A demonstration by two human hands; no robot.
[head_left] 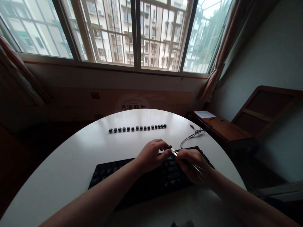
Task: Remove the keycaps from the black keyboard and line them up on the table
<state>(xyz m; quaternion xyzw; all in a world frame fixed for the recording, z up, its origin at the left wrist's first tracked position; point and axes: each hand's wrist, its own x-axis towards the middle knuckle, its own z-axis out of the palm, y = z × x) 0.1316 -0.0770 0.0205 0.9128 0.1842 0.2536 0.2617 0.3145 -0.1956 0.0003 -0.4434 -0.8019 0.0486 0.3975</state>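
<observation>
1. In the head view, my only one, I have a black keyboard [153, 183] lying slightly aslant on a white table [71, 157], and I take every place from that keyboard.
2. My left hand [153, 154] is over the middle of the keyboard, its forearm crossing the left half. Thumb and fingertips are pinched narrow on a small dark piece [169, 147]; it is too small for me to tell exactly what it is.
3. My right hand [193, 164] is over the right part of the keyboard, fingers curled tight around metal tweezers [174, 152]. The bright tips point left and meet the small dark piece above the keyboard's far edge; the back ends stick out below my palm.
4. Beyond the keyboard, well apart from it, a row of black keycaps [137, 128] runs across the table, each one separate from its neighbour.
5. Past the keyboard's far right corner I see a thin dark cable [197, 132], loosely looped, with its plug [191, 126] on the table.
6. Off to the right of the keyboard, beyond the table, a wooden chair [227, 129] bears a sheet of paper [204, 114].
7. Far beyond the keyboard is a barred window [137, 34].
</observation>
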